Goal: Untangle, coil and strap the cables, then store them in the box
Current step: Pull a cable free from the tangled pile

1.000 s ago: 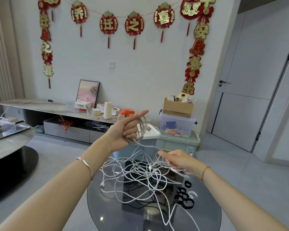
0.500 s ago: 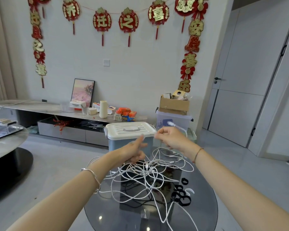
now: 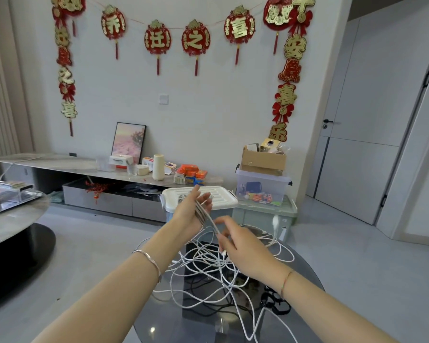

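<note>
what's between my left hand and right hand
A short stretch of white cable, running from its loops on the left hand to the right hand, which pinches it; seen in the head view.

I see white cables [image 3: 208,263] over black cables [image 3: 209,308] on a smoky grey glass table [image 3: 159,318], with black straps [image 3: 274,303]. The storage box [image 3: 221,198] has a white ribbed lid. Red-and-gold hanging ornaments [image 3: 196,40] cross the pale wall [image 3: 208,107]. The bangle [image 3: 148,258] is silver.
</note>
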`<state>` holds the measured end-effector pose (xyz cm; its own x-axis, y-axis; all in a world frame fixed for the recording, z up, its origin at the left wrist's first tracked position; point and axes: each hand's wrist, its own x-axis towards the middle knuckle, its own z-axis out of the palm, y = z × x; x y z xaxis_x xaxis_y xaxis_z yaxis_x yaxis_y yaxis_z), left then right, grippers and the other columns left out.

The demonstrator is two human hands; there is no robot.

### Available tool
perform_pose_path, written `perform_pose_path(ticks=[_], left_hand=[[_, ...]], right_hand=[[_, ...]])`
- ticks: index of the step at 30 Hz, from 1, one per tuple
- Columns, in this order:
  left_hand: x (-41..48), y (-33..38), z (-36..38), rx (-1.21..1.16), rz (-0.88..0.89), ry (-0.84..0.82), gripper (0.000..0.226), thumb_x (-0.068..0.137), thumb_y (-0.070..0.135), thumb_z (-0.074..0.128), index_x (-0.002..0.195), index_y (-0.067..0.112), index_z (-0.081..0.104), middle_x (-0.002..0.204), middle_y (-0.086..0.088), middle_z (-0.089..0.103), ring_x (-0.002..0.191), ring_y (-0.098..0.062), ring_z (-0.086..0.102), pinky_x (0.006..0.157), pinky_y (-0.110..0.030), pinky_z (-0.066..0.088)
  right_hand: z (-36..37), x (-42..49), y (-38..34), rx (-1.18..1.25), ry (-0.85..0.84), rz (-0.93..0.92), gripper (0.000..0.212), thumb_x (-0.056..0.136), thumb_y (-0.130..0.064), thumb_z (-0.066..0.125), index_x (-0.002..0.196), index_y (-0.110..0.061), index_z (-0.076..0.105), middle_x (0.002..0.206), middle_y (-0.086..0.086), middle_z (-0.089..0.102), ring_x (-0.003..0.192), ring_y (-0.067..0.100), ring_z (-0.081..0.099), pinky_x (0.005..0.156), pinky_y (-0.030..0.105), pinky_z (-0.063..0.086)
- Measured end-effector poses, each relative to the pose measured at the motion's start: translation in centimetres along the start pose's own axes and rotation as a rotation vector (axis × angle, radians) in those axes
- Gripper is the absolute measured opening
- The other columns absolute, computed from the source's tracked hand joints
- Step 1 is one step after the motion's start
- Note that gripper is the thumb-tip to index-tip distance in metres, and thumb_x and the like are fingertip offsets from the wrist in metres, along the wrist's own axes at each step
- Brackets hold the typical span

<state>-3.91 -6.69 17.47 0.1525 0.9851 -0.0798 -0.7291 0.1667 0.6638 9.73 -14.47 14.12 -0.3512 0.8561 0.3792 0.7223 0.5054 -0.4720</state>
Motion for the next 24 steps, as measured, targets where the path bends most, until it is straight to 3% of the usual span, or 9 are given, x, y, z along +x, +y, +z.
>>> perform_pose_path(ticks=[2,4,6,8,11,14,16,20,24], left_hand=[[0.2,1.3,-0.3,-0.126,0.010,0.028,0.023,0.100,0.020,0.045,0.082,0.009,0.053,0.045,0.001,0.054,0.040,-0.009,0.058,0.047,-0.018,0.050],[0.2,2.6,-0.9,-0.192,0.000,-0.010,0.022,0.102,0.019,0.039,0.091,0.007,0.055,0.037,0.005,0.041,0.035,-0.006,0.047,0.044,-0.017,0.045],[-0.4,3.3,-1.3,-0.194,-0.075,-0.162,0.029,0.102,0.019,0.032,0.109,0.005,0.056,0.038,0.008,0.027,0.031,-0.004,0.030,0.037,-0.014,0.033],[-1.5,3.3,-1.5,-0.105,-0.210,-0.370,0.034,0.099,0.018,0.033,0.108,0.004,0.063,0.043,0.009,0.016,0.033,-0.005,0.015,0.035,-0.013,0.020],[-3.1,2.7,-1.4,0.249,-0.411,-0.658,0.038,0.096,0.019,0.036,0.092,0.009,0.073,0.047,0.008,0.015,0.036,-0.005,0.012,0.034,-0.015,0.017],[-4.3,1.7,-1.1,0.808,-0.589,-0.919,0.035,0.100,0.021,0.035,0.113,0.008,0.065,0.050,0.009,0.017,0.040,-0.006,0.013,0.038,-0.013,0.018],[-4.8,0.9,-0.8,1.117,-0.691,-1.034,0.038,0.103,0.022,0.034,0.129,0.004,0.054,0.053,0.009,0.016,0.042,-0.007,0.013,0.040,-0.013,0.018],[-5.0,0.0,-0.7,1.390,-0.637,-0.908,0.046,0.103,0.035,0.034,0.133,0.004,0.051,0.053,0.011,0.021,0.046,-0.007,0.017,0.047,-0.016,0.019],[-3.9,-1.2,-1.0,1.227,-0.423,-0.578,0.079,0.093,0.065,0.022,0.130,0.002,0.051,0.054,0.009,0.023,0.046,-0.006,0.019,0.045,-0.017,0.023]], right_hand=[[0.3,-0.3,0.9,0.072,0.006,0.034,0.010,0.099,-0.033,0.043,0.105,-0.028,0.049,0.060,-0.011,0.053,0.051,0.003,0.045,0.053,0.024,0.036],[0.1,-0.4,2.0,0.235,-0.013,0.114,0.019,0.097,-0.034,0.047,0.085,-0.025,0.058,0.047,-0.013,0.047,0.043,0.002,0.038,0.049,0.020,0.029],[-0.4,-0.4,3.1,0.410,-0.036,0.211,0.028,0.096,-0.032,0.050,0.075,-0.023,0.065,0.043,-0.013,0.041,0.042,0.004,0.032,0.046,0.017,0.026],[-1.0,-0.2,4.3,0.512,-0.113,0.272,0.030,0.094,-0.036,0.053,0.076,-0.020,0.069,0.048,-0.011,0.038,0.043,0.006,0.028,0.044,0.016,0.024],[-1.3,0.1,5.2,0.472,-0.343,0.272,0.033,0.088,-0.049,0.060,0.076,-0.020,0.070,0.055,-0.005,0.041,0.044,0.006,0.031,0.045,0.014,0.028],[-2.1,0.4,5.6,0.294,-0.488,0.282,0.029,0.080,-0.052,0.066,0.068,-0.026,0.069,0.057,-0.003,0.041,0.046,0.007,0.032,0.047,0.018,0.030],[-3.3,0.8,5.8,0.234,-0.450,0.306,0.023,0.077,-0.048,0.068,0.070,-0.027,0.070,0.054,-0.009,0.046,0.046,0.005,0.033,0.047,0.020,0.029],[-5.4,2.2,4.9,0.325,-0.245,0.304,0.011,0.085,-0.028,0.069,0.085,-0.017,0.070,0.057,-0.007,0.056,0.041,0.002,0.040,0.042,0.015,0.031],[-5.4,2.9,2.1,0.265,-0.023,0.188,0.010,0.089,-0.012,0.063,0.082,-0.018,0.060,0.065,-0.004,0.060,0.046,-0.002,0.050,0.045,0.012,0.038]])
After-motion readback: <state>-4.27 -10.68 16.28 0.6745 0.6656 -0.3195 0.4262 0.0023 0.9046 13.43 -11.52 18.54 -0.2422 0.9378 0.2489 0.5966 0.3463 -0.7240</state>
